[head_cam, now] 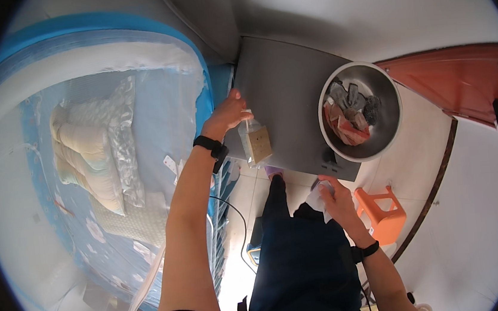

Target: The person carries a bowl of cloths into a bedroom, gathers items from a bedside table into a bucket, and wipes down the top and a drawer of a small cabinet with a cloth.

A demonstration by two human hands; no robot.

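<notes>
My left hand (229, 112) grips the top of a clear plastic bottle (256, 145), which bears a tan label. The bottle hangs tilted over the left front part of a grey flat top (286, 80). Lower right, my right hand (339, 201) holds a crumpled white tissue or cloth (318, 198) just off the front edge of that top. On the right side of the top stands a round metal basin (386, 110). Inside it lie several crumpled grey and red cloth pieces (349, 119); their exact kind is unclear.
A bed under a blue-edged mosquito net (197, 61) borders my left side, with a folded quilt (84, 153) inside. An orange plastic stool (385, 221) stands on the tiled floor at right. Beyond the basin is a red-brown door (453, 77). A black cable (241, 219) hangs beside the bed.
</notes>
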